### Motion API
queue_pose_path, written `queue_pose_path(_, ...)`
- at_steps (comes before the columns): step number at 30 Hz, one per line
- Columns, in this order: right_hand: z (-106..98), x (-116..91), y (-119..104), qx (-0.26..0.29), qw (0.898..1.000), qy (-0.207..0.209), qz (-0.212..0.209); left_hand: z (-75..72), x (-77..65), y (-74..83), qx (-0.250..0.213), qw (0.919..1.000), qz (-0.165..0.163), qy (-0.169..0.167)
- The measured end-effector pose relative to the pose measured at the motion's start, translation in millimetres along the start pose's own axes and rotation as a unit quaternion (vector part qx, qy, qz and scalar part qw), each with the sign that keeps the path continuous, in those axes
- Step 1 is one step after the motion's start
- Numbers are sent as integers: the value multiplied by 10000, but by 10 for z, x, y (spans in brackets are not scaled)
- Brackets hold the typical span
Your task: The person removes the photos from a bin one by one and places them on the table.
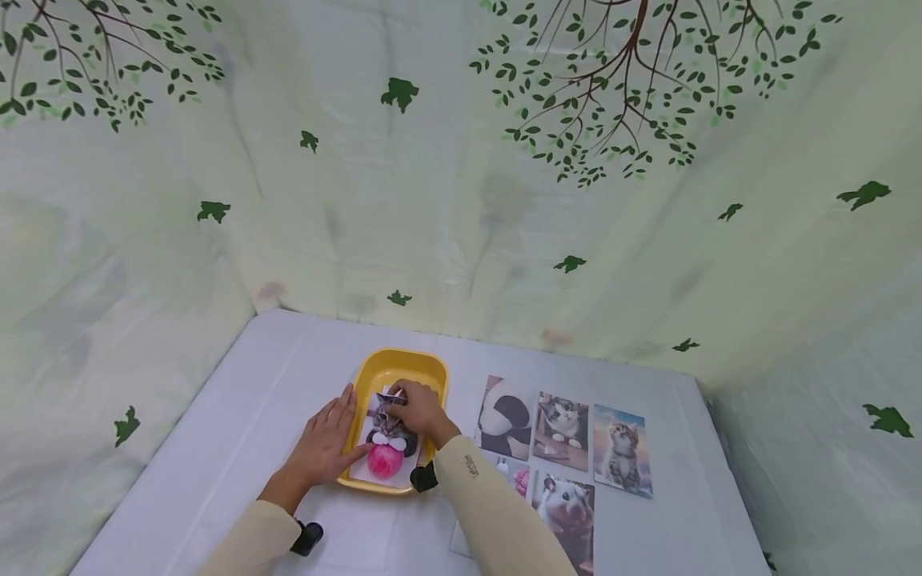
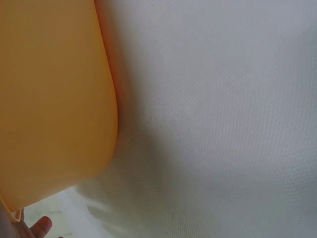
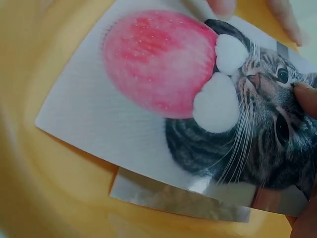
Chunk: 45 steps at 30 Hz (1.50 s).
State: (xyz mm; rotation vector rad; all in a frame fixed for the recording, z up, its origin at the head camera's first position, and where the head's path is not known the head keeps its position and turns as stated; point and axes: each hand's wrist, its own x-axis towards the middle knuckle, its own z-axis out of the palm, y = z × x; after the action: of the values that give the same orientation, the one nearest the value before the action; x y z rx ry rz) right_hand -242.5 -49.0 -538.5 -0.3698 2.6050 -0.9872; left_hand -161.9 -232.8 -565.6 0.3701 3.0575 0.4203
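Note:
A yellow tray (image 1: 410, 359) stands on the white table, with a photo card of a kitten and a pink ball (image 1: 385, 462) inside it. Thumb and fingers of my right hand (image 1: 420, 410) pinch the card at its far end. In the right wrist view the kitten card (image 3: 74, 104) lies tilted over another card (image 3: 163, 193), which is mostly hidden. My left hand (image 1: 327, 438) rests along the tray's left rim, fingers straight, thumb reaching over the rim near the card. The left wrist view is mostly filled by the tray's outer wall (image 2: 54, 99).
Right of the tray lie several photo cards: a panda-like picture (image 1: 504, 420), a kitten at a table (image 1: 562, 432), a sitting kitten (image 1: 623, 452) and a hamster-like animal (image 1: 565, 512). My right sleeve (image 1: 497, 512) partly covers others. A leaf-printed curtain (image 1: 446, 200) encloses the table.

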Motion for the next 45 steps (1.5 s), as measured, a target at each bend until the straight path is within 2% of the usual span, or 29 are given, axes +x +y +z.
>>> queue_pose_path(10,-241,-60,59,-167,9985,403,-331,39,5,-24,-10,10000,68,27)
queue_pose_path(19,-573,-102,62,154,9961,783,-375,42,8,-18,-122,9998,114,136)
queue_pose_path(26,-913,-188,124,396,9884,1231,-797,30,17,9,-105,9999,-22,-22)
queue_pose_path(30,-1114,-287,162,677,9849,1357,-831,24,23,11,-137,9999,-53,-50)
queue_pose_path(33,-1242,-380,225,803,9846,1385,-707,28,25,11,-148,9999,-46,-68)
queue_pose_path(40,-1471,-640,484,662,9861,1473,-387,35,24,9,-131,9998,-81,-134)
queue_pose_path(45,-1662,-894,710,618,9852,1559,-365,23,28,14,-165,9997,-29,-160)
